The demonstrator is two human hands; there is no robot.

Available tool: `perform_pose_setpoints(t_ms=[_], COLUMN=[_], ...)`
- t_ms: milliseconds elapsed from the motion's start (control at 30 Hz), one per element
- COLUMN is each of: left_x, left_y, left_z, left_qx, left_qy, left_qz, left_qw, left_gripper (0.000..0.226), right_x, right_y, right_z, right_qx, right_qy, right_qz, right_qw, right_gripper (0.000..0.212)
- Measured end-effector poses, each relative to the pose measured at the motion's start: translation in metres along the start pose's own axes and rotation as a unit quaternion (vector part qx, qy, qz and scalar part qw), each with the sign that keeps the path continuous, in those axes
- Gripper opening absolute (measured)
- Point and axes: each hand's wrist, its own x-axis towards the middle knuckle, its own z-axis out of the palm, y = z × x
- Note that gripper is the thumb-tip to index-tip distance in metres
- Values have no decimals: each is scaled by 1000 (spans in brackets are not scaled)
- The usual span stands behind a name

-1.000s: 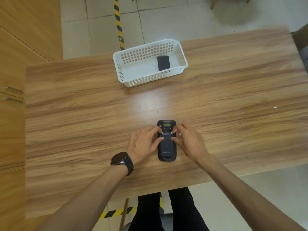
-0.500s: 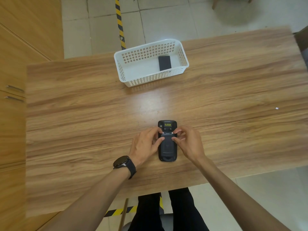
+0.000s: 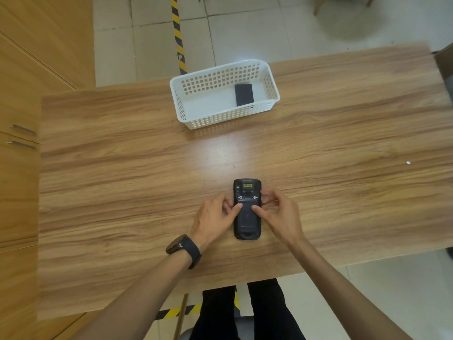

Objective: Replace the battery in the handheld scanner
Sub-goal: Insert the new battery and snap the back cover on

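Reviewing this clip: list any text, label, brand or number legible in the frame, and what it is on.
No text can be read.
Yellow label at the top of the scanner back: print too small and blurred to read.
Black battery in the white basket: no visible marking.
Wristwatch face: dark, nothing shown.
Yellow-and-black floor tape: stripes only, no words.

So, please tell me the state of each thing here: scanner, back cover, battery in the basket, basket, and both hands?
Scanner: lying face down on the table.
Back cover: on, not lifted.
Battery: flat inside the basket, untouched.
Basket: upright, holding only the battery.
Left hand: open, thumb tip on the cover.
Right hand: open, thumb tip on the cover.
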Motion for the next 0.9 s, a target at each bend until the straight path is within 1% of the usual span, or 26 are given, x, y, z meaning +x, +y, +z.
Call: perform_pose_setpoints(t_ms=[133, 267, 400, 567, 633, 733, 900], left_x=[2, 3, 5, 5, 2, -1, -3], left_y=[-3, 1, 4, 6, 7, 8, 5], left_z=[-2, -6, -11, -11, -10, -8, -10], left_qx=[10, -51, -20, -11, -48, -117, -114], left_qy=[-65, -142, -155, -156, -166, -196, -216], left_qz=[-25, -63, -48, -44, -51, -83, -72], left_qw=[997, 986, 987, 987, 984, 970, 967], left_gripper=[45, 46, 46, 45, 42, 34, 30], right_x=[0, 4, 10, 13, 12, 9, 6], right_y=[1, 3, 5, 6, 6, 7, 7], right_z=[2, 5, 6, 5, 4, 2, 1], right_qx=[18, 30, 25, 26, 24, 13, 14], right_qy=[-4, -4, 1, -5, -11, -17, -42], right_qz=[41, 66, 90, 102, 94, 71, 69], right_qw=[999, 997, 996, 994, 995, 997, 997], right_gripper=[41, 39, 37, 36, 36, 38, 44])
